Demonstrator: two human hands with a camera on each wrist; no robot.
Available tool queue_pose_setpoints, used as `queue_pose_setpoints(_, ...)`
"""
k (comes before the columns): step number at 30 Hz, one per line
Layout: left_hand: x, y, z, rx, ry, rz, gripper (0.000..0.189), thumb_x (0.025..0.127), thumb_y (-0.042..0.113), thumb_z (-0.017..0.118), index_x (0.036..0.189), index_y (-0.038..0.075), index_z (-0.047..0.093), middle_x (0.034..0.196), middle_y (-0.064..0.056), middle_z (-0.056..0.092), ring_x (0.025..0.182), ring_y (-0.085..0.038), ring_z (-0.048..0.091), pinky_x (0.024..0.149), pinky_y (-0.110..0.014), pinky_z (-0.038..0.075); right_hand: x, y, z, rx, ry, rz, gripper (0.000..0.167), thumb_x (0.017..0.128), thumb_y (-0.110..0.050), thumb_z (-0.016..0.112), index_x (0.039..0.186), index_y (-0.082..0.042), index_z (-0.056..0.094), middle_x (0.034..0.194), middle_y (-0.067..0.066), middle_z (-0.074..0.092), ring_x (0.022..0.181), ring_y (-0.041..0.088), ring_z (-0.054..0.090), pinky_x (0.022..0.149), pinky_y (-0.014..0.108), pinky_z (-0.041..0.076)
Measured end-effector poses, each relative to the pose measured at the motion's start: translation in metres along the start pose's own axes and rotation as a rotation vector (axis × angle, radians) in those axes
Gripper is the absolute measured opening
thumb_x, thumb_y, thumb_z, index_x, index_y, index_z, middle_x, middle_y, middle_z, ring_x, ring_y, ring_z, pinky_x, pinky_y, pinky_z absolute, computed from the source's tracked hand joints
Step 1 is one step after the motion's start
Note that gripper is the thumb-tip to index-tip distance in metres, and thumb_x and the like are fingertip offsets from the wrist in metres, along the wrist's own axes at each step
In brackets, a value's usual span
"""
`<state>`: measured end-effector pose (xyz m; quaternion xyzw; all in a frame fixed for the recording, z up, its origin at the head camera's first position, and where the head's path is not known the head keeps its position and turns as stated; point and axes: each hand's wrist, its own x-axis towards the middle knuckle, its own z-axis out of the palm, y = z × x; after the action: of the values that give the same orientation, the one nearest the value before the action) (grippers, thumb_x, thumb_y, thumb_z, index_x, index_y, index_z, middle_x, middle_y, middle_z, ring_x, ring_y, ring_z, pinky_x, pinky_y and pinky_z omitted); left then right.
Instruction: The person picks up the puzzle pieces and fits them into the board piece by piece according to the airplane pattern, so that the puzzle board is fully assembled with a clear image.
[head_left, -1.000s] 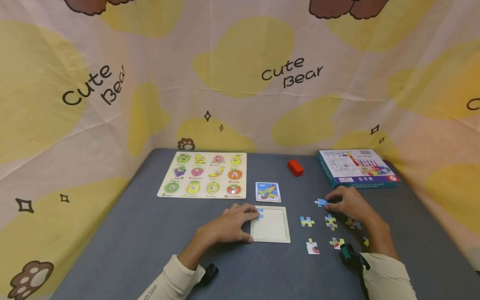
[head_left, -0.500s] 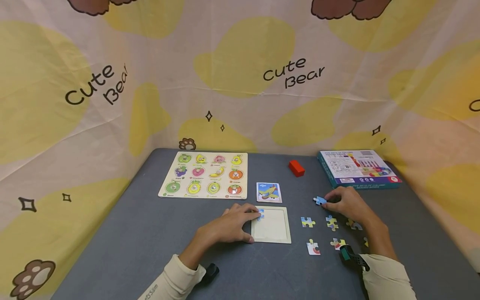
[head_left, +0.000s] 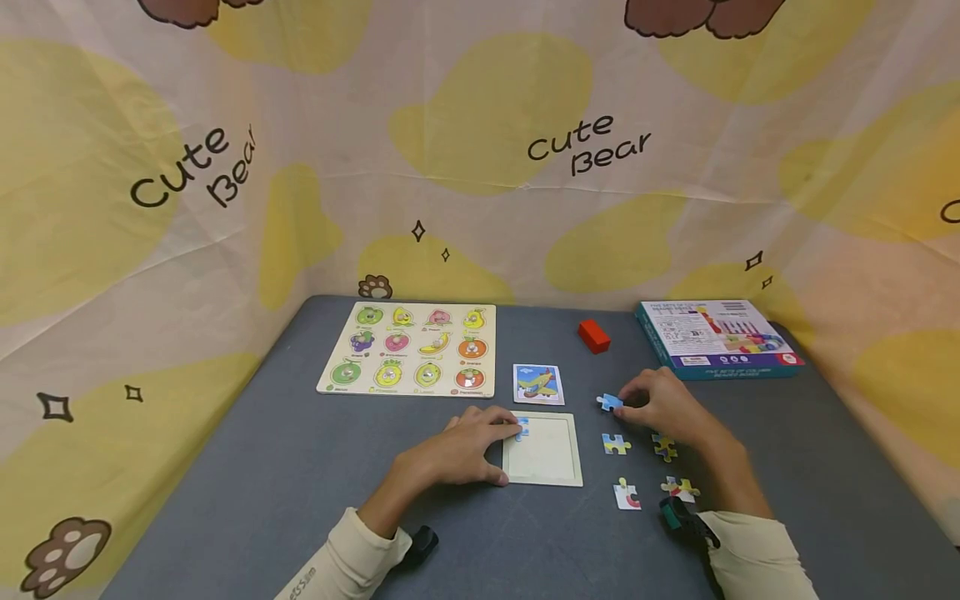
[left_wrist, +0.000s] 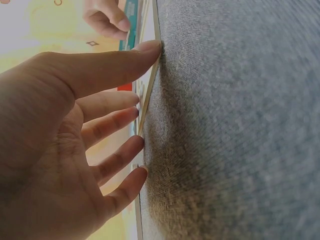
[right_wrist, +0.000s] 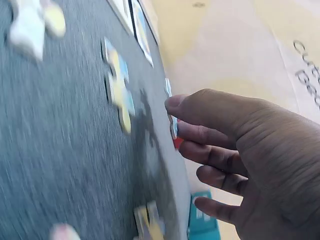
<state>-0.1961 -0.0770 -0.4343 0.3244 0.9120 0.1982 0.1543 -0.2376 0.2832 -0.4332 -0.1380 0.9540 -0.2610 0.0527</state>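
My right hand (head_left: 663, 408) pinches a light blue jigsaw piece (head_left: 609, 402) between thumb and fingers, lifted off the table. The right wrist view shows that jigsaw piece (right_wrist: 174, 127) edge-on, with its shadow on the cloth. My left hand (head_left: 465, 446) rests at the left side of a cream puzzle tray (head_left: 543, 458), fingers fairly straight. Its thumb touches the tray's near left corner, and the index fingertip lies by a blue piece (head_left: 522, 427) in the far left corner. In the left wrist view, the left hand (left_wrist: 75, 120) has its fingers spread along the tray edge.
Loose jigsaw pieces (head_left: 617, 444) lie right of the tray, some partly hidden by the right arm. Behind the tray is an airplane picture card (head_left: 537, 384). Farther back are a fruit board (head_left: 406, 350), a red block (head_left: 594, 337) and a flat box (head_left: 720, 337).
My right hand has moved left toward the tray, carrying the blue jigsaw piece. The left hand and tray have stayed in place.
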Motion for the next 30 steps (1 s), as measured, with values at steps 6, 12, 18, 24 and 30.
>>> queue_pose_setpoints(6, 0.0, 0.0, 0.0, -0.003, -0.006, -0.009, 0.073, 0.092, 0.036, 0.084, 0.156, 0.019, 0.055, 0.157, 0.003, 0.047, 0.134, -0.023, 0.044, 0.109, -0.049, 0.038, 0.004, -0.024, 0.009, -0.052, -0.006, -0.029, 0.026, 0.092, -0.032, 0.081, 0.106, -0.01, 0.081, 0.108, 0.006, 0.07, 0.11, 0.03, 0.05, 0.092, 0.05, 0.044)
queue_pose_setpoints(12, 0.0, 0.0, 0.0, 0.001, -0.008, -0.006, 0.07, 0.094, 0.038, 0.081, 0.157, 0.019, 0.055, 0.157, 0.002, 0.047, 0.134, -0.024, 0.044, 0.109, -0.049, 0.038, 0.006, -0.044, 0.019, -0.072, -0.036, -0.031, 0.025, 0.092, -0.032, 0.081, 0.108, -0.012, 0.081, 0.111, 0.005, 0.068, 0.112, 0.028, 0.05, 0.096, 0.053, 0.047)
queue_pose_setpoints(18, -0.001, 0.001, -0.001, -0.001, -0.005, 0.001, 0.069, 0.094, 0.036, 0.081, 0.156, 0.019, 0.055, 0.155, 0.001, 0.048, 0.133, -0.025, 0.045, 0.108, -0.049, 0.039, 0.007, -0.06, 0.031, -0.098, -0.038, -0.104, 0.022, 0.092, -0.03, 0.082, 0.107, -0.013, 0.081, 0.109, 0.003, 0.067, 0.107, 0.026, 0.051, 0.093, 0.049, 0.048)
queue_pose_setpoints(24, -0.001, 0.001, -0.001, -0.015, 0.004, 0.003, 0.069, 0.093, 0.033, 0.082, 0.155, 0.017, 0.057, 0.155, 0.001, 0.05, 0.135, -0.026, 0.045, 0.108, -0.051, 0.038, 0.006, -0.072, 0.042, -0.125, -0.018, -0.177, 0.019, 0.091, -0.027, 0.084, 0.104, -0.014, 0.081, 0.108, 0.001, 0.068, 0.105, 0.023, 0.054, 0.093, 0.047, 0.049)
queue_pose_setpoints(30, -0.002, 0.002, -0.002, -0.01, 0.008, 0.01, 0.068, 0.093, 0.033, 0.082, 0.155, 0.016, 0.057, 0.155, 0.001, 0.05, 0.136, -0.026, 0.045, 0.108, -0.051, 0.039, 0.007, -0.082, 0.054, -0.118, -0.021, -0.202, 0.017, 0.09, -0.026, 0.085, 0.1, -0.013, 0.08, 0.101, -0.002, 0.065, 0.097, 0.018, 0.051, 0.083, 0.038, 0.047)
